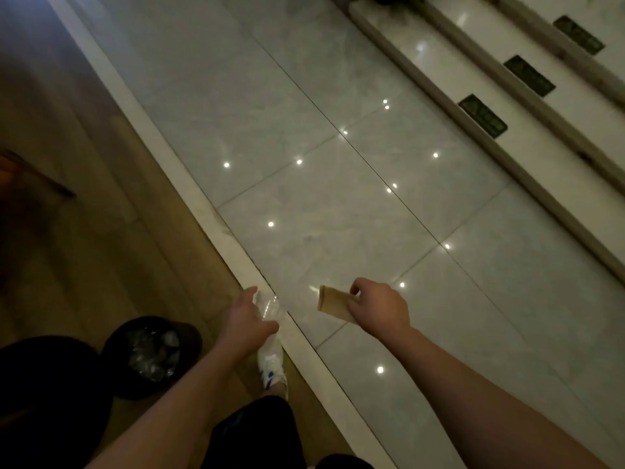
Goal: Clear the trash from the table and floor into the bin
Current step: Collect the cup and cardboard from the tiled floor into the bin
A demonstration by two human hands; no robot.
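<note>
Nearest to us, at six o'clock, our dark shorts (257, 431) fill the bottom edge, and one white sneaker (270, 363) shows beyond them, its toe partly hidden behind our left wrist. At eight o'clock stands the black bin (152, 355), lined with a dark bag and holding clear crumpled plastic; a dark rounded shape at its left is cut off by the frame and we cannot tell what it is.

Our left hand (245, 319) is closed around a clear plastic cup (267, 306), which is hard to read against the floor; its long axis seems to run toward eleven o'clock, though we cannot tell which end is the mouth. Our right hand (378, 306) grips a brown paper cup (333, 302) by one end, the free end pointing toward nine o'clock, long axis almost level. Both cups are in the air, apart from each other, to the right of the bin.

Beyond, a pale stone border strip (189, 184) runs from five to eleven o'clock, parting wooden floor (84, 214) from glossy tiles (304, 130) with open room ahead. At two o'clock, steps (507, 106) with dark labels rise, blurred.
</note>
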